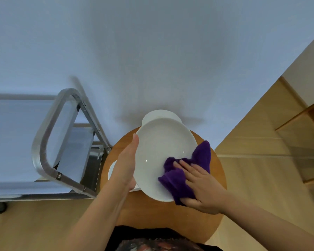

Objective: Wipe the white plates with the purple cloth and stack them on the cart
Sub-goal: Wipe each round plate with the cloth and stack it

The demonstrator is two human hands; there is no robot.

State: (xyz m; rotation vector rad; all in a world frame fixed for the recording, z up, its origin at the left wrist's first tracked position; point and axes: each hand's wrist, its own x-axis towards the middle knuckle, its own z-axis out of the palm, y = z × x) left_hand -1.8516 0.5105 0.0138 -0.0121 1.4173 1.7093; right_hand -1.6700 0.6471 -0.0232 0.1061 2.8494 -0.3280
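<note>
My left hand [125, 165] grips the left rim of a white plate [158, 147], holding it tilted above the round wooden table [170, 214]. My right hand [201, 185] holds the purple cloth [185, 171] and presses it against the plate's lower right face. Behind the held plate the rim of another white plate [159, 115] shows. A further white plate edge [111, 169] peeks out under my left wrist. The metal cart [49, 147] stands to the left, with a plate [65, 134] lying on its top shelf.
The cart's tubular handle frame [43, 160] reaches close to the table's left edge. A white wall fills the back. Wooden floor and a low wooden shelf unit [301, 124] lie to the right.
</note>
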